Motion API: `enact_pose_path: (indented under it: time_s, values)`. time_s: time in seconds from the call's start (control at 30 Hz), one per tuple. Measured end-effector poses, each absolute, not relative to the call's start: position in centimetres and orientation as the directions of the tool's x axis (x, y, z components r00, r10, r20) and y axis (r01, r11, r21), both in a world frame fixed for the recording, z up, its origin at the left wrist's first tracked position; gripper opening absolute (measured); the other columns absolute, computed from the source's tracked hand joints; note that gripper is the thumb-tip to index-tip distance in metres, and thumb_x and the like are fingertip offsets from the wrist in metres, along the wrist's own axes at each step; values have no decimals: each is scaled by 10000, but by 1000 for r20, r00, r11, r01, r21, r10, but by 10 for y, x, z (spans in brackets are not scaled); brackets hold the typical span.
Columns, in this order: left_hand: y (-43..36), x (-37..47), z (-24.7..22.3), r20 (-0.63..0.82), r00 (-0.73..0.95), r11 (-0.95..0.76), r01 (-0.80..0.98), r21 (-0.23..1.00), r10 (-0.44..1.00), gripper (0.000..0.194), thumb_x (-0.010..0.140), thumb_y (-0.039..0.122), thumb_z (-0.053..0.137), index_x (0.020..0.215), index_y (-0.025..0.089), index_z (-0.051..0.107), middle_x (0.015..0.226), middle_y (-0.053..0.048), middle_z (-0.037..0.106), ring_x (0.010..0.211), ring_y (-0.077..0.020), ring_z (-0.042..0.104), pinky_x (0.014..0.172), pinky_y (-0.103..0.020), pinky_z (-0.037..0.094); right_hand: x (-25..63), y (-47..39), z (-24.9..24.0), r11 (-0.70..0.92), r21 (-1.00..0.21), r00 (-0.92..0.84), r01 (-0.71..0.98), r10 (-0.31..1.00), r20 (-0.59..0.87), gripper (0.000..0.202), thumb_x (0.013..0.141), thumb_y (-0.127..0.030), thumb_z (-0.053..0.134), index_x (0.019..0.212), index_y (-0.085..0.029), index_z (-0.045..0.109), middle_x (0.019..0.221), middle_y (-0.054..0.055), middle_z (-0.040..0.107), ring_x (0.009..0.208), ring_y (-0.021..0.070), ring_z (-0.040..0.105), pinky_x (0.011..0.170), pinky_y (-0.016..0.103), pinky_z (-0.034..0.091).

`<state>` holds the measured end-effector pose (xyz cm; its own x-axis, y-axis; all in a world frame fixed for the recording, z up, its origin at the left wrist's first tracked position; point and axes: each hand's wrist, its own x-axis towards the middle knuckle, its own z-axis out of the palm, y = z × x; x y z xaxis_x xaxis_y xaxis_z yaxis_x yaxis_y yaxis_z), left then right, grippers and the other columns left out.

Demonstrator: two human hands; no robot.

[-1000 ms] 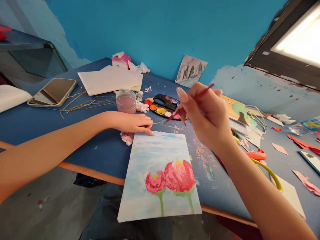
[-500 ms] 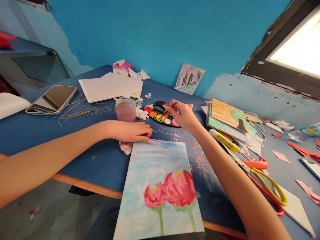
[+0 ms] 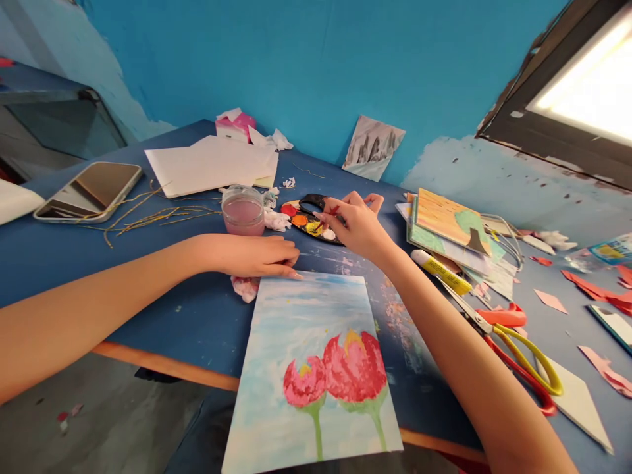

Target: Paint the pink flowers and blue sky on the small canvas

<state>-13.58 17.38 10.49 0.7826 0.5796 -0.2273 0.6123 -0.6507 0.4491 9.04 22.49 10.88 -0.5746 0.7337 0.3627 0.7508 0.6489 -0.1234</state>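
Note:
A canvas (image 3: 291,316) painted with two red-pink flowers on a pale blue ground lies at the table's front edge. My left hand (image 3: 266,255) rests at its top left corner, palm down, fingers together, holding nothing visible. Beyond the canvas, my right hand (image 3: 353,220) pinches a thin red paintbrush (image 3: 334,212) over a black palette (image 3: 312,199) with red, orange, yellow and white paints. The brush tip is near the yellow paint. Left of the palette stands a jar of pinkish water (image 3: 243,212), with crumpled tissue beside it.
White sheets (image 3: 207,164), a phone (image 3: 91,191) and yellow strings lie at the left. At the right are stacked paintings (image 3: 447,227), a yellow glue tube (image 3: 442,272), scissors (image 3: 494,326) and paper scraps. A grey painting (image 3: 374,148) leans on the wall.
My right hand has shifted slightly over the palette, covering the pink paint, and its outer fingers are more raised. My left hand stays by the canvas corner. The whole view has shifted a little.

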Motion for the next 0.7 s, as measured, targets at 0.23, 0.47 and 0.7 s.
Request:
enact_pose_path:
  time_s: [0.23, 0.47, 0.7]
  values:
    - [175, -135, 105, -204, 781, -634, 605, 482, 590, 390, 1005, 533, 418, 821, 198, 497, 863, -20, 546, 817, -171, 471, 779, -263, 347, 91, 228, 110, 608, -73, -541, 790, 749, 382, 360, 1049, -395, 350, 972, -206, 647, 846, 82, 683, 1027, 269, 506, 971, 466, 237]
    - [182, -140, 98, -91, 860, -740, 482, 468, 502, 430, 1019, 482, 289, 920, 190, 589, 950, -104, 623, 881, -205, 515, 880, -290, 384, 87, 174, 164, 731, -290, -508, 618, 653, 562, 413, 1061, -459, 314, 872, -217, 591, 740, 19, 636, 842, 201, 593, 961, 445, 323]
    - [175, -137, 107, -179, 807, -690, 578, 435, 563, 248, 931, 222, 349, 752, 223, 521, 836, -60, 604, 922, -209, 533, 904, -270, 388, 73, 151, 159, 876, -224, -796, 427, 482, 367, 362, 1072, -393, 328, 857, -188, 535, 754, 8, 606, 819, 160, 555, 928, 391, 270]
